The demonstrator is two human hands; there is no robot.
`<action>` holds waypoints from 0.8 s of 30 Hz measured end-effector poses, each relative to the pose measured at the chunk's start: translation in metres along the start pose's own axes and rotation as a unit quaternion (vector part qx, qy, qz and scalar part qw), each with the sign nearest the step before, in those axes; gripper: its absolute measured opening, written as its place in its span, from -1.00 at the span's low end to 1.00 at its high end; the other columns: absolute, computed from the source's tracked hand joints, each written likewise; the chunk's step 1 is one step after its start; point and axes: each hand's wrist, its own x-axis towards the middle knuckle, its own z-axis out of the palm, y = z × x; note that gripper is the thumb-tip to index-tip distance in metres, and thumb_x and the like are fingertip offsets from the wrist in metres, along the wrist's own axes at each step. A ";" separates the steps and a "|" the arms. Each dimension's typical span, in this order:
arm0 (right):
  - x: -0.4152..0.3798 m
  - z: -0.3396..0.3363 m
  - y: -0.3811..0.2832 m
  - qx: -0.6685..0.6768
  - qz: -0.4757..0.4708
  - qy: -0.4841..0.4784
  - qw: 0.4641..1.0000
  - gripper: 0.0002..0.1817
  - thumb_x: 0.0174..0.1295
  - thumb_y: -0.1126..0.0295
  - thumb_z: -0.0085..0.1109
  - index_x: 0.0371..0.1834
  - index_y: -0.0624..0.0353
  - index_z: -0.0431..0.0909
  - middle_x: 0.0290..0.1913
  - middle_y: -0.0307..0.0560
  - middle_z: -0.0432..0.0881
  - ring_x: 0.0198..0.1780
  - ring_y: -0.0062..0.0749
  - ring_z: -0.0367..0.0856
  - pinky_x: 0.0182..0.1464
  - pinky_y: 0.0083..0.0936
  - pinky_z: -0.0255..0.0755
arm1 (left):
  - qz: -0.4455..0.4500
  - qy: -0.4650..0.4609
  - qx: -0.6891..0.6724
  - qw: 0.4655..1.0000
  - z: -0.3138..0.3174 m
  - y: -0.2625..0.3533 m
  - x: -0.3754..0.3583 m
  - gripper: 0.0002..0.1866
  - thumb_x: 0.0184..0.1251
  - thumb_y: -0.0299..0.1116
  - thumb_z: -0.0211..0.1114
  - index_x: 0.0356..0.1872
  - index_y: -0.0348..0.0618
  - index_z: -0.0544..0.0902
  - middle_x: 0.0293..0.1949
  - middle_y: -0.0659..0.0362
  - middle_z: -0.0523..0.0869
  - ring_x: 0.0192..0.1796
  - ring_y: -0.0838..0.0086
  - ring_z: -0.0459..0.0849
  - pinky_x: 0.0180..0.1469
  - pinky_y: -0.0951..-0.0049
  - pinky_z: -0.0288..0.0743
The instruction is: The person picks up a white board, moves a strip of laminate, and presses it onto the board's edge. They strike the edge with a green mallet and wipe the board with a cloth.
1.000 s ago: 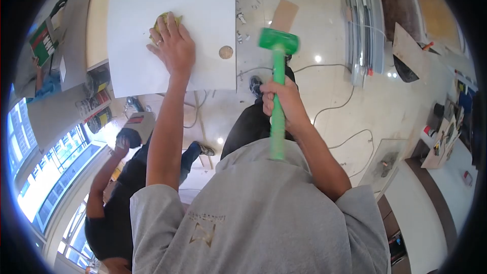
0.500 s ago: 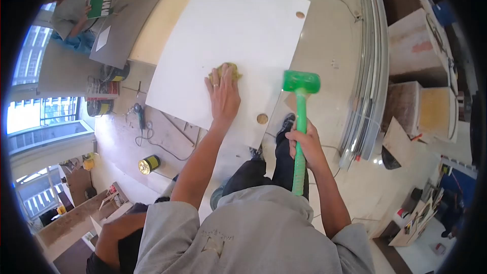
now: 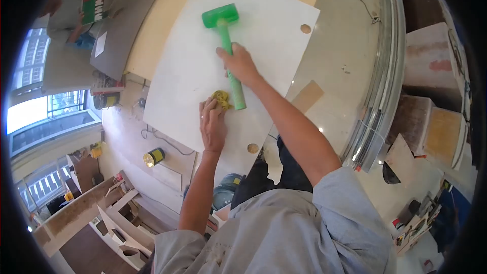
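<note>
My right hand (image 3: pixel 238 65) is wrapped round the handle of a green mallet (image 3: pixel 220 16), whose head is over the upper part of a white board (image 3: pixel 177 78). Whether the mallet head touches the board I cannot tell. Lower on the board, my left hand (image 3: pixel 212 124) lies with its fingertips at a crumpled yellow cloth (image 3: pixel 221 99). The fingers of that hand look stretched out. Round brown spots, one a disc or hole (image 3: pixel 252 148) near the lower corner, mark the board's right side.
A person (image 3: pixel 66 18) at the upper left holds a green and red box (image 3: pixel 95 2). Long metal profiles (image 3: pixel 373 96) lie on the right. A yellow-black can (image 3: pixel 153 157) stands at the lower left, near a cable. Wooden boxes (image 3: pixel 431 66) are at the far right.
My right hand has swung the mallet leftward and up over the board. My left hand has shifted down and left, off most of the yellow cloth. My view has shifted too.
</note>
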 end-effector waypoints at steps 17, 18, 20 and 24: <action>-0.228 -0.043 -0.010 0.007 -0.033 -0.092 0.995 -0.77 0.50 0.34 0.41 0.00 0.31 0.76 -0.43 -0.23 0.69 -0.42 -0.67 0.66 -0.39 -0.61 0.53 | -0.288 -0.016 -0.553 0.782 -0.067 0.097 -0.019 -0.88 0.73 -0.43 0.25 -0.11 -0.20 0.53 -0.23 0.25 0.68 -0.19 0.67 0.56 -0.08 0.57 0.45; -0.241 -0.042 -0.012 0.012 -0.025 -0.081 0.996 -0.79 0.48 0.36 0.42 -0.03 0.31 0.76 -0.43 -0.23 0.68 -0.45 -0.68 0.63 -0.42 -0.62 0.51 | -0.291 -0.036 -0.542 0.787 -0.075 0.103 -0.020 -0.88 0.73 -0.41 0.25 -0.10 -0.20 0.54 -0.22 0.25 0.69 -0.17 0.66 0.58 -0.06 0.56 0.47; -0.259 -0.042 -0.020 0.022 -0.009 -0.066 0.998 -0.82 0.46 0.39 0.45 -0.09 0.31 0.77 -0.44 -0.23 0.67 -0.52 -0.71 0.59 -0.48 -0.65 0.46 | -0.302 -0.071 -0.584 0.751 -0.100 0.114 -0.024 -0.88 0.75 -0.39 0.24 -0.09 -0.19 0.55 -0.21 0.25 0.69 -0.15 0.64 0.62 -0.03 0.55 0.51; -0.301 -0.034 -0.051 -0.070 -0.054 -0.038 0.995 -0.81 0.44 0.39 0.48 -0.23 0.32 0.77 -0.51 -0.25 0.66 -0.59 -0.75 0.51 -0.57 -0.64 0.34 | -0.293 -0.111 -0.714 0.626 -0.145 0.113 -0.025 -0.87 0.77 -0.38 0.22 -0.08 -0.18 0.56 -0.13 0.23 0.71 -0.11 0.61 0.67 0.01 0.50 0.57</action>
